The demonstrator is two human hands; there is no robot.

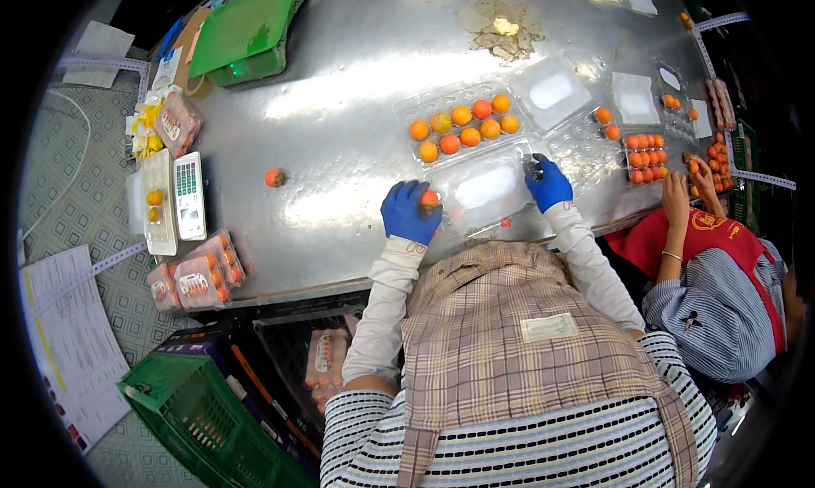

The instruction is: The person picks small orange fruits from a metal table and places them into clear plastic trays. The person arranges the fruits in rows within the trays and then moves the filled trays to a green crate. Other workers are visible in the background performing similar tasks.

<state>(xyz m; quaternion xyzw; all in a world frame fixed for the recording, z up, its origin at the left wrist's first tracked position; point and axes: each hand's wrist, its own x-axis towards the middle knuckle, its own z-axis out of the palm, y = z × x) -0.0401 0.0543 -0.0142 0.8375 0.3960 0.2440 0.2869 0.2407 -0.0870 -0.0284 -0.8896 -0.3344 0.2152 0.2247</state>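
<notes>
My left hand point(411, 212), in a blue glove, is closed round an orange-red fruit point(429, 199) at the near left corner of a clear plastic clamshell box point(409, 111). My right hand point(549, 183), also blue-gloved, has its fingers curled on the right edge of the box's near half, the lid point(518, 167). Two rows of round orange fruits point(461, 114) lie in the far half; one is yellow-green. A white oval pad shows at the lid's middle. A single orange-red fruit point(274, 178) lies on the metal table to the left of my left hand.
At left stand a scale point(188, 195), packed fruit boxes point(202, 277) and a green plastic bin point(246, 42). Other clear trays point(556, 89) lie at right. A co-worker's hands point(688, 191) handle fruit near a filled box point(647, 159). A green crate point(182, 412) stands below the table.
</notes>
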